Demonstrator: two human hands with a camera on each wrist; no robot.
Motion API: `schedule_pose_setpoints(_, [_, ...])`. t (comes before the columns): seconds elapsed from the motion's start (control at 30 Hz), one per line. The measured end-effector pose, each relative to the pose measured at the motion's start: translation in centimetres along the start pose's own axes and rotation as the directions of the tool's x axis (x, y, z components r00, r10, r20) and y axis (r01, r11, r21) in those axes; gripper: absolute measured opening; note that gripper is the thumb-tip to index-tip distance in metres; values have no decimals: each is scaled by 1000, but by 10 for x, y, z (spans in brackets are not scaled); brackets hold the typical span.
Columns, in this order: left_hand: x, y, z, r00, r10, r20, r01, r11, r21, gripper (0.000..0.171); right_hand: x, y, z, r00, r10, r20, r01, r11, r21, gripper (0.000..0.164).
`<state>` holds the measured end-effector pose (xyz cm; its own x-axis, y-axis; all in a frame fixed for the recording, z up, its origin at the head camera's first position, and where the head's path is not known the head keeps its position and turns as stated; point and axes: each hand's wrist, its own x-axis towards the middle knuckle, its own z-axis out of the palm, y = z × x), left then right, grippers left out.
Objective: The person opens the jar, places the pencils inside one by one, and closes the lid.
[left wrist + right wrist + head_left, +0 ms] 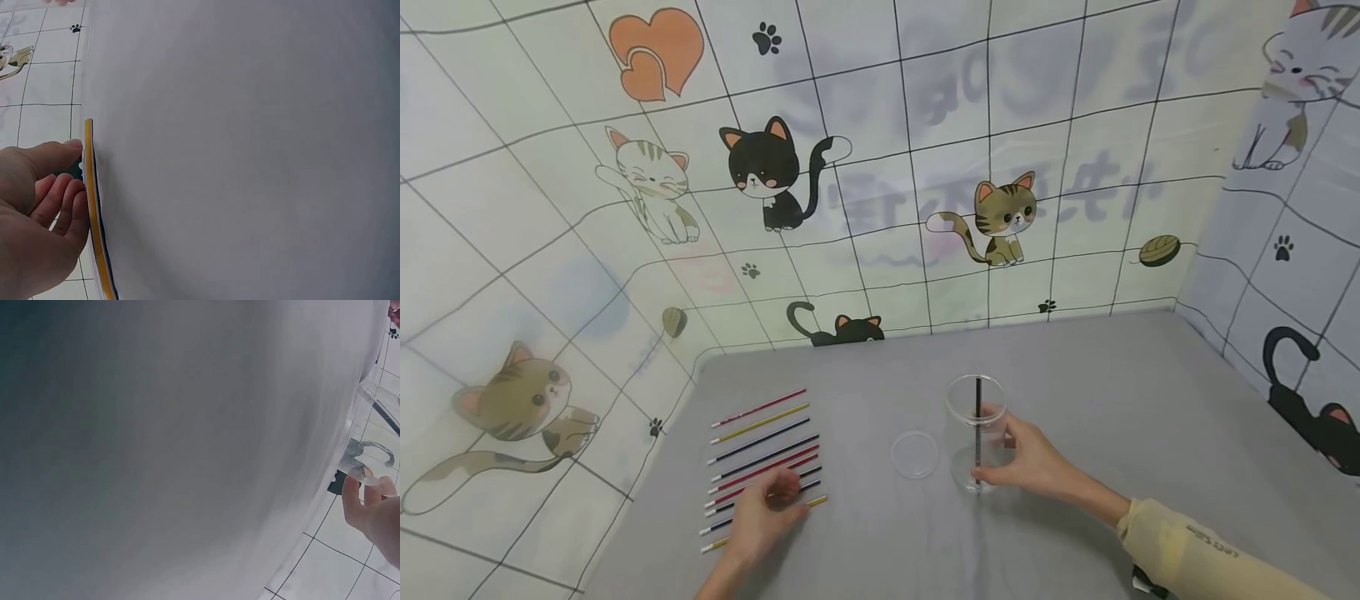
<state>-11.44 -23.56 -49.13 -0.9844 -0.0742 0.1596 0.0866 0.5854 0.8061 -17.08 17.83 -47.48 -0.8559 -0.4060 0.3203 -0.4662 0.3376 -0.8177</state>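
On the grey table at the left lies a row of several pencils with white ends, red, yellow and dark. My left hand is over the near end of this row, with fingers bent and a gap between thumb and index finger. Its thumb is beside the nearest yellow pencil; in the left wrist view the fingers lie against or just behind that yellow pencil. My right hand grips a clear cylindrical container from its right side. A black pencil stands upright inside the container.
A clear round lid lies flat just left of the container. A red pencil is the farthest in the row. Cat-patterned cloth rises behind the table and at both sides.
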Motion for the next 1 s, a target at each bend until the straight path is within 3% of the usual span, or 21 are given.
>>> schedule_pose_setpoints(0.63, [-5,-3,-2,999,40,-19,-38,995,95,32,-1,3,0,1000,-3,-2,3,1000,-15,82])
schedule_pose_setpoints(0.83, [-4,-2,-2,990,139,-6,-137,978,159,31,-1,6,1,1000,0,-10,0,1000,-20,81])
schedule_pose_setpoints(1.0, [2,-1,-5,968,248,30,-248,946,211,35,0,5,1,1000,0,-13,-1,1000,-31,81])
